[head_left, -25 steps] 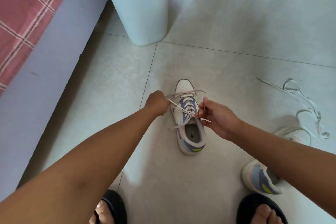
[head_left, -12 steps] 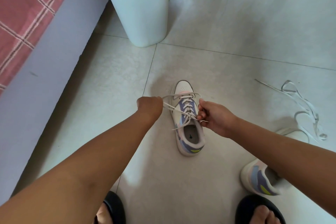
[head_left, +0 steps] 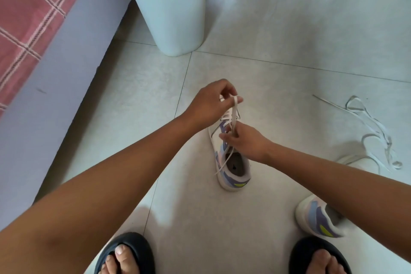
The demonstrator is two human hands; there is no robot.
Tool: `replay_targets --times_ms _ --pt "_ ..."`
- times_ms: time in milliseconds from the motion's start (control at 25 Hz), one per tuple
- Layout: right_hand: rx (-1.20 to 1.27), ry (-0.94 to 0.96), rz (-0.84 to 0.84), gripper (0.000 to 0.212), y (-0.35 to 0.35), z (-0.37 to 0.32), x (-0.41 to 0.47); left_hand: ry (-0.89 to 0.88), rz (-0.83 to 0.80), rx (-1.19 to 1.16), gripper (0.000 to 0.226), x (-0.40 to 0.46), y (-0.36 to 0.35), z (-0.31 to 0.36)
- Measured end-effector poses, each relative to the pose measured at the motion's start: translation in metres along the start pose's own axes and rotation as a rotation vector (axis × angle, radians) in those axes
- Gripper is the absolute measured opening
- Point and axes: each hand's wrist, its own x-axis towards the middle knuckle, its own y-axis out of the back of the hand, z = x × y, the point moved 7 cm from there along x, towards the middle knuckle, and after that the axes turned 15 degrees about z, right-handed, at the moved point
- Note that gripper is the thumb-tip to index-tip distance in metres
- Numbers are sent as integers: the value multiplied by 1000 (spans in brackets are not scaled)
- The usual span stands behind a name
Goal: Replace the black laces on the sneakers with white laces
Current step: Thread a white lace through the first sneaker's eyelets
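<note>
Here is the sneaker [head_left: 231,162] on the tiled floor [head_left: 266,95], toe pointing away, heel nearest the person, white with purple, blue and pink panels and a yellow flash at the back. White lace [head_left: 233,115] runs through its eyelets. The left hand [head_left: 211,102] is raised above the toe end, fingers curled, with a loop of that white lace hooked over a fingertip and pulled up taut. The right hand [head_left: 246,142] sits just above the tongue, fingers pinched together on the lace strands where they cross. One loose lace end trails down over the shoe's left side toward the floor.

Over on the right, the second sneaker [head_left: 315,218] lies partly hidden under the right forearm, heel showing. Beyond it, a loose white lace [head_left: 373,127] sprawls in tangled loops on the tiles, well apart from the first shoe.

At the top stands a white waste bin [head_left: 175,18] with a blue liner. A bed with a pink checked cover [head_left: 29,18] fills the left edge. Two feet in black slides [head_left: 131,242] frame the bottom.
</note>
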Motion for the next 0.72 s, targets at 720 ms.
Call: replay_targets --times_ms 720 --pt "698 -386 -2 31 13 25 -1 196 -416 233 27 -31 -15 -48"
